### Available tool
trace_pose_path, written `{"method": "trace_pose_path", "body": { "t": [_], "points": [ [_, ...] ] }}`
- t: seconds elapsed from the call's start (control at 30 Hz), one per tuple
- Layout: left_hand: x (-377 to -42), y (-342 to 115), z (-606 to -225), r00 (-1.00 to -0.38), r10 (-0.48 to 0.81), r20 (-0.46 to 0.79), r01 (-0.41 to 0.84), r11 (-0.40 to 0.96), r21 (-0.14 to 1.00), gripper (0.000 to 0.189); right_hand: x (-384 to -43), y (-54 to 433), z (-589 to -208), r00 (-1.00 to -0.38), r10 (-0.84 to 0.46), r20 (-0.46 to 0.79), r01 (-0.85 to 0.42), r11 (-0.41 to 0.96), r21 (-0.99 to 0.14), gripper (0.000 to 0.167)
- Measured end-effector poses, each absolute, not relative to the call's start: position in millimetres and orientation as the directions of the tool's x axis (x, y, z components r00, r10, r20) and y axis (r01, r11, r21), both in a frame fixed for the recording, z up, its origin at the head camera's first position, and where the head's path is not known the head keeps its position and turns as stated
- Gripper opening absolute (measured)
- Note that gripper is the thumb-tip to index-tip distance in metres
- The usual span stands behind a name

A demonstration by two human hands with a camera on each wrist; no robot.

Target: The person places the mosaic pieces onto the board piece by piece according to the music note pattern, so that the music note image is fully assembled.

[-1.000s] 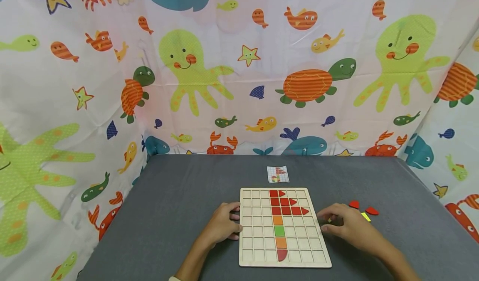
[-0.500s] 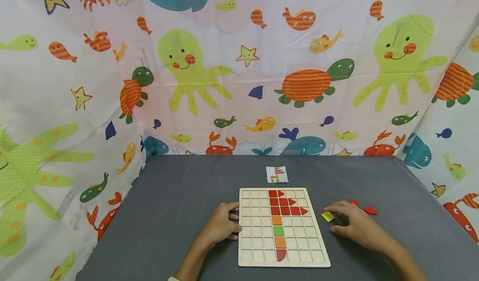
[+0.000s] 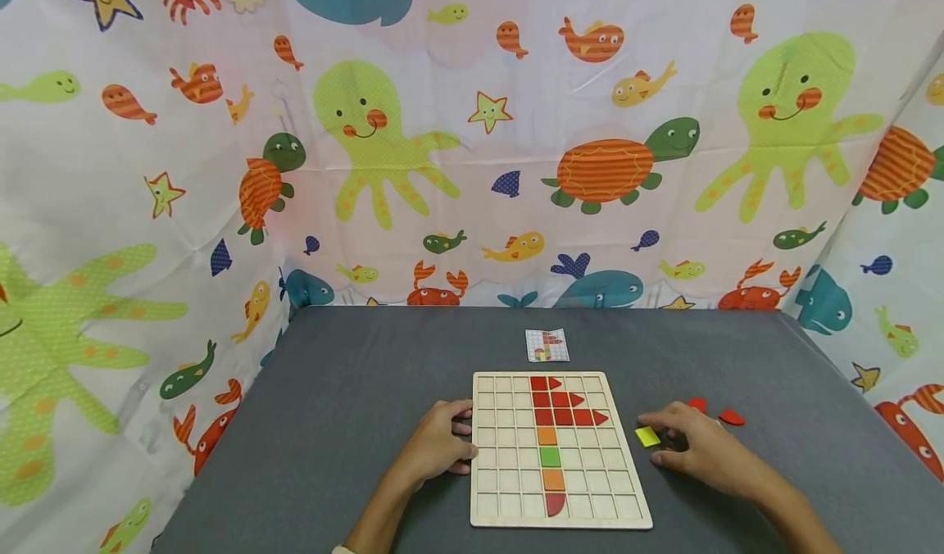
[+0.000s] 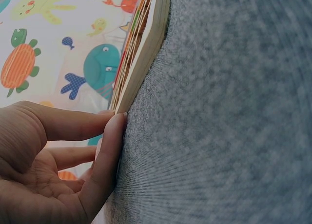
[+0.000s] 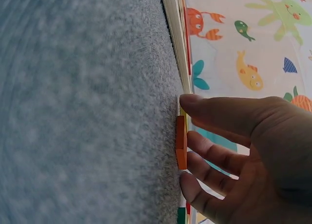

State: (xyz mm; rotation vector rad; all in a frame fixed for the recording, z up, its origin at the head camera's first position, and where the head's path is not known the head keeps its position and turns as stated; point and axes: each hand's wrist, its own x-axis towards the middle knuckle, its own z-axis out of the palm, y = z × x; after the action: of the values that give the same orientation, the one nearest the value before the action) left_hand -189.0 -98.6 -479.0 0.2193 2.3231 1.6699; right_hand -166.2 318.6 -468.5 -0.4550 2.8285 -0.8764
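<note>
A pale wooden grid board (image 3: 509, 488) lies on the grey table. Red, orange and green tiles form a column with three arrow-like rows. At its left edge, my left hand (image 3: 435, 439) touches the rim with thumb and fingertips. To its right, my right hand (image 3: 686, 439) is low over the table, thumb and fingers apart. Just left of those fingertips is a yellow square tile (image 3: 647, 437). The right wrist view shows an orange tile (image 5: 181, 142) on the table between thumb and fingers; the hand hides it in the head view.
Two red pieces lie behind the right hand, one a rounded red tile (image 3: 732, 416). A small printed pattern card (image 3: 547, 346) lies beyond the board. A curtain (image 3: 472, 169) printed with sea animals hangs behind the table.
My right hand has moved slightly right, off the board's edge. The yellow tile came into view beside the fingertips and turned from tilted to flatter. The left hand has stayed put.
</note>
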Motion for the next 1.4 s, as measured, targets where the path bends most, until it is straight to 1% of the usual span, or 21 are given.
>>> {"method": "trace_pose_path", "body": {
  "t": [0.17,0.27,0.43,0.67,0.87,0.97,1.27,1.4],
  "points": [
    [-189,-98,-479,-0.952,0.275,-0.134,-0.039,0.325,0.945,0.075,-166,320,-470,-0.947,-0.320,-0.041,-0.240,0.784,-0.572,0.034],
    [-190,-97,-479,-0.952,0.275,-0.133,-0.037,0.328,0.944,0.075,-167,319,-470,-0.951,-0.306,-0.036,-0.231,0.786,-0.573,0.030],
    [-189,-98,-478,-0.951,0.278,-0.134,-0.038,0.325,0.945,0.075,-167,319,-470,-0.944,-0.328,-0.020,-0.259,0.779,-0.571,0.029],
    [-189,-99,-478,-0.951,0.280,-0.134,-0.037,0.326,0.945,0.075,-167,317,-467,-0.941,-0.337,-0.012,-0.278,0.794,-0.540,0.027],
    [-190,-99,-477,-0.951,0.280,-0.133,-0.034,0.333,0.942,0.075,-169,314,-462,-0.952,-0.300,-0.053,-0.224,0.808,-0.544,0.026],
    [-190,-99,-477,-0.950,0.282,-0.136,-0.036,0.332,0.942,0.075,-169,312,-460,-0.954,-0.295,-0.046,-0.223,0.807,-0.547,0.026],
    [-189,-99,-478,-0.951,0.278,-0.134,-0.035,0.334,0.942,0.075,-165,295,-456,-0.940,-0.342,-0.013,-0.272,0.770,-0.577,0.026],
    [-189,-99,-479,-0.952,0.279,-0.124,-0.026,0.329,0.944,0.075,-164,283,-454,-0.918,-0.396,0.018,-0.335,0.748,-0.573,0.028]
  ]
}}
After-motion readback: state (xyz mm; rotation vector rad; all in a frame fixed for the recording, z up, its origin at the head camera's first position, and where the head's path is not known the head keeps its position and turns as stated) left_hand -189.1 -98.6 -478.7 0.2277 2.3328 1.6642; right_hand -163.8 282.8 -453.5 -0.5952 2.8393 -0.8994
